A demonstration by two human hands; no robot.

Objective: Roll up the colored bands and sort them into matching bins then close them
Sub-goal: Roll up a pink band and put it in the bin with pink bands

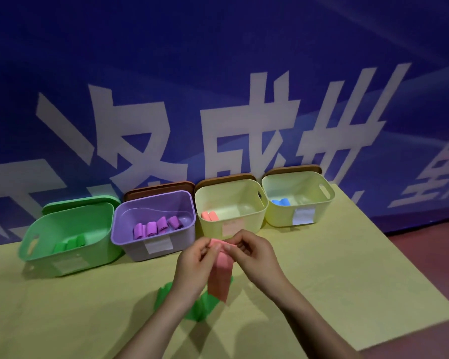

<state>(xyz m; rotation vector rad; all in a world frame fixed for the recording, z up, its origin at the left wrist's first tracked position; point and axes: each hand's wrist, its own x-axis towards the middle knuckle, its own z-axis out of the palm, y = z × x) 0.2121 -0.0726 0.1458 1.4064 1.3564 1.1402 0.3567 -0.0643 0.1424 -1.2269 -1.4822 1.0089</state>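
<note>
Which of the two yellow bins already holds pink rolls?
The left yellow bin, beside the purple bin; pink rolls lie inside. The right yellow bin holds blue rolls.

Both forearms are bare to the frame's edge, no sleeve showing; left hand (192,265) and right hand (254,257) ungloved, without rings.

You have a yellow-green worktop (322,268) before a deep blue wall (218,47) bearing large white characters. Left to right: a green bin (36,244) holding green rolls (69,244), a lilac bin (130,244) holding magenta rolls (157,227), a pale yellow bin (246,216) holding salmon-pink rolls (210,216), and a second pale yellow bin (283,216) holding a blue roll (281,202). The lids (161,187) behind three bins are brown. Your hands hold a salmon-pink band (219,278); a green band (202,305) lies beneath.
</note>
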